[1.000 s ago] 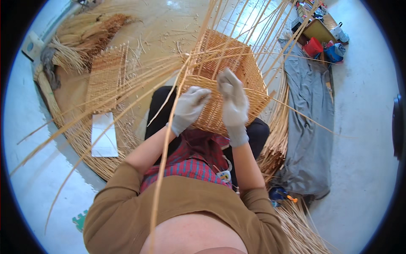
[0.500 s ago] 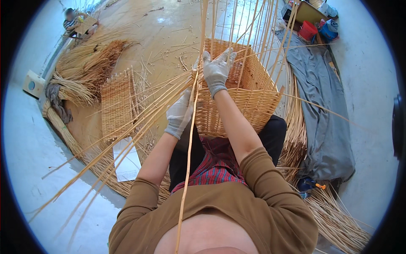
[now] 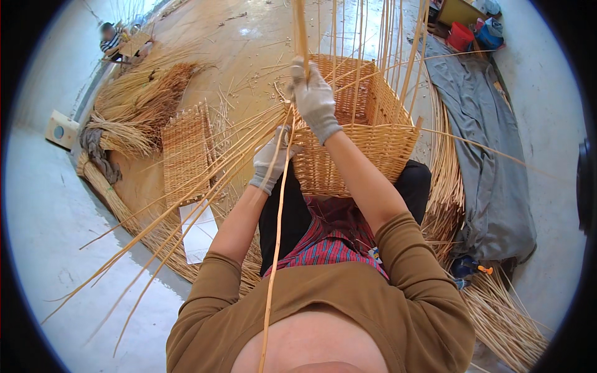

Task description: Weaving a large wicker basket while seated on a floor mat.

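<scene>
A square wicker basket (image 3: 354,158) rests on my lap, tilted, with its opening facing up and away. Tall stakes (image 3: 357,46) rise from its walls. My right hand (image 3: 315,102), in a pale work glove, is closed around upright willow rods (image 3: 300,31) at the basket's left corner; they are slightly blurred. Beside that corner, low against the outer wall, my gloved left hand (image 3: 272,160) has its fingers bent and partly hidden by rods. Several loose rods (image 3: 205,186) fan out leftward from the corner. One long rod (image 3: 277,248) runs down over my chest.
A flat woven panel (image 3: 186,149) and a white paper (image 3: 198,233) lie left. Bundles of rods (image 3: 146,102) line the left wall. On the right are a grey cloth (image 3: 491,155), more rods (image 3: 497,311) and a red bucket (image 3: 460,37). A person (image 3: 112,43) sits far left.
My right hand has gone from lying open over the basket's rim to gripping the upright rods. My left hand has slid lower along the corner. The whole view has shifted slightly.
</scene>
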A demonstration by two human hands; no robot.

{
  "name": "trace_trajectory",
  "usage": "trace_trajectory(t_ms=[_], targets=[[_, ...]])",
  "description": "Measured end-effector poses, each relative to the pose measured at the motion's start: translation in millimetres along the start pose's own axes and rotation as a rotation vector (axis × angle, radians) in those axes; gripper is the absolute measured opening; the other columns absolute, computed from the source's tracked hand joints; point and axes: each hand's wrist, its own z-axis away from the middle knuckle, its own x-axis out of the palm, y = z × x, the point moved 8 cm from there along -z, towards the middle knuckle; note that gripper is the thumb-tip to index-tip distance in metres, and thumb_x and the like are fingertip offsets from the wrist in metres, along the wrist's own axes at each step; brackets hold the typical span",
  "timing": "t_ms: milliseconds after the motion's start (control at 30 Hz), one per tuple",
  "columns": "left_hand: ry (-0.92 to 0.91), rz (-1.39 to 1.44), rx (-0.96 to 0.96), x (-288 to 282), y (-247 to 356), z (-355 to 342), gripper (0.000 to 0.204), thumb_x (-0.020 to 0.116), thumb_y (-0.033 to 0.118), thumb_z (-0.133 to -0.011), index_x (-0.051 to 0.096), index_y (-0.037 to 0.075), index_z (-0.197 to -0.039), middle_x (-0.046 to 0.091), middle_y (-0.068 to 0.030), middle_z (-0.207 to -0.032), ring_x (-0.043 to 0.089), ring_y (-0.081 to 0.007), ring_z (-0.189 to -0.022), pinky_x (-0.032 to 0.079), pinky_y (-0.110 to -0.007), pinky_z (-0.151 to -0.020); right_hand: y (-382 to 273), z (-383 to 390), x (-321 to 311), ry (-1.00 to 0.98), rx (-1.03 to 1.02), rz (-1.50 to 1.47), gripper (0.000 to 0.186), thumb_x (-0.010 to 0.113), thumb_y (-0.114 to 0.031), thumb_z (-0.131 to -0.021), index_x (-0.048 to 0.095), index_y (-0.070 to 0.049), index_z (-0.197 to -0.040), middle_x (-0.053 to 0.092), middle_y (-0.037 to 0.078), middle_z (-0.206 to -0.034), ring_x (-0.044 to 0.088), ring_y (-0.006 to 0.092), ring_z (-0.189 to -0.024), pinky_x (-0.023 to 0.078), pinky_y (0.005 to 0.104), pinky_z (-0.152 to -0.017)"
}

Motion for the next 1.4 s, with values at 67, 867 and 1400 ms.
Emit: trace_trajectory(t_ms=[67, 867, 1400], targets=[[-0.088, -0.11, -0.094, 8, 3, -4, 0.069, 0.082, 0.043, -0.079, 0.044, 0.017, -0.131, 0.067, -0.02, -0.09, 0.067, -0.0427, -0.084, 0.048, -0.05, -0.071, -43, 41, -45, 0.618, -0.88, 0.176, 0.042, 0.061, -0.038, -0.102, 0.057, -0.004, -0.127, 0.067, 0.005, -0.091, 0.064, 0.0101, -0.076, 0.053, 0.0271, -0.064], [-0.131, -0.182, -0.069, 17, -29, -13, 0.067, 0.081, 0.052, -0.078, 0.054, 0.016, -0.129, 0.071, -0.0139, -0.111, 0.069, -0.0334, -0.101, 0.053, -0.044, -0.082, 98, 93, -122, 0.277, -0.137, -0.463, 0.01, 0.058, -0.005, -0.101, 0.057, -0.007, -0.111, 0.068, 0.006, -0.091, 0.07, 0.0156, -0.087, 0.055, 0.0273, -0.056], [0.022, 0.652, -0.106, 57, 49, -61, 0.028, 0.062, 0.031, -0.102, 0.061, 0.007, -0.116, 0.069, -0.0071, -0.091, 0.063, -0.0162, -0.058, 0.051, -0.031, -0.051, -46, 23, -59, 0.294, -0.707, 0.699, 0.033, 0.058, -0.006, -0.097, 0.055, -0.007, -0.13, 0.05, 0.009, -0.151, 0.062, 0.0226, -0.118, 0.053, 0.0352, -0.092]])
